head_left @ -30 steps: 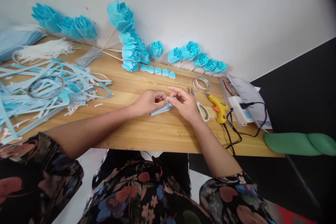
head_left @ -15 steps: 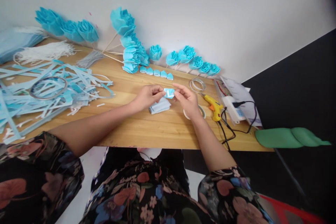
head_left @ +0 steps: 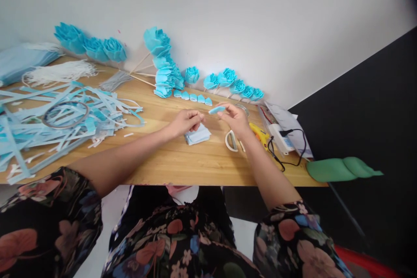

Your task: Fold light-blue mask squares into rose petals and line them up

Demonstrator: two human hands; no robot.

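My right hand (head_left: 236, 119) pinches a small folded light-blue fabric petal (head_left: 216, 110) between thumb and fingers, above the wooden table. Facing it, a short gap away, my left hand (head_left: 187, 122) has its thumb pressed to curled fingers; whatever may be between them does not show. Just below the left hand lies a stack of pale blue fabric pieces (head_left: 198, 137), partly covered by it. Behind both hands, several similar folded petals (head_left: 193, 97) sit in a row. A roll of tape (head_left: 231, 141) lies under my right wrist, which partly hides it.
Blue fabric flowers on sticks (head_left: 164, 78) line the wall. A heap of fabric strips (head_left: 97, 108) with a ring-shaped roll on it covers the left side. At the right are a yellow glue gun (head_left: 259, 134), partly behind my forearm, a power strip (head_left: 280, 139) and a green object (head_left: 339, 169).
The petal was between both hands; now only the right hand has it, turned to a thinner edge. My left hand has let go of it. The whole view has shifted slightly.
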